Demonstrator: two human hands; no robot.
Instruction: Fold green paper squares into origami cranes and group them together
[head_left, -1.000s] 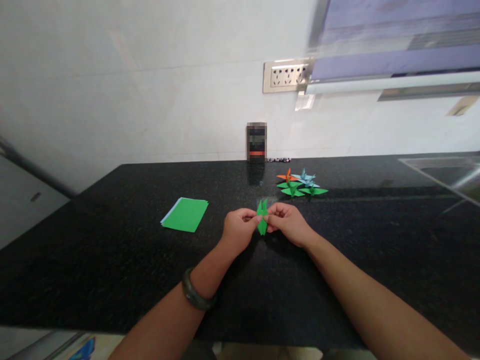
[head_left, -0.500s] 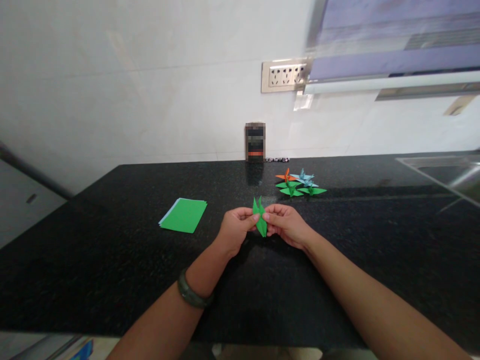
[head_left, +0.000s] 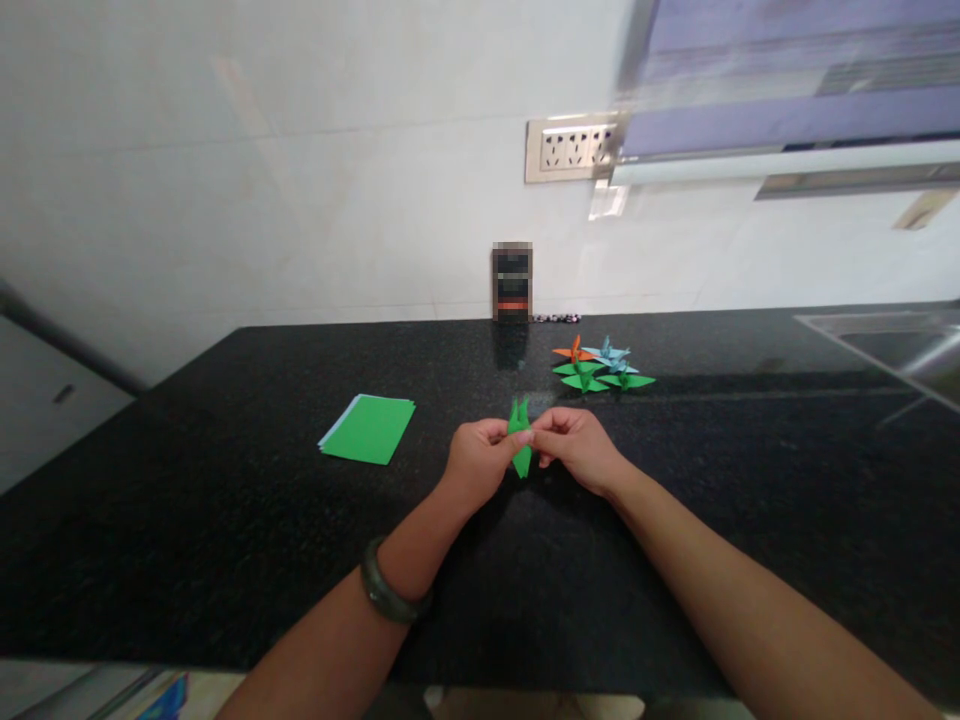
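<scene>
A small folded green paper figure [head_left: 521,440] is held upright just above the black counter [head_left: 225,520], two points sticking up. My left hand [head_left: 480,462] pinches its left side with thumb and forefinger, a dark bangle on that wrist. My right hand [head_left: 577,448] pinches its right side, fingers curled. The two hands nearly touch around the paper.
A stack of green paper sheets [head_left: 367,428] lies to the left. Several finished folded paper figures [head_left: 602,366], green, blue and orange, sit behind the hands. A small dark box [head_left: 512,282] stands against the wall under a socket strip [head_left: 571,150]. A sink [head_left: 892,345] is at the right.
The green figure tilted slightly between my fingers and now stands straighter; both hands stayed in place, with small finger shifts.
</scene>
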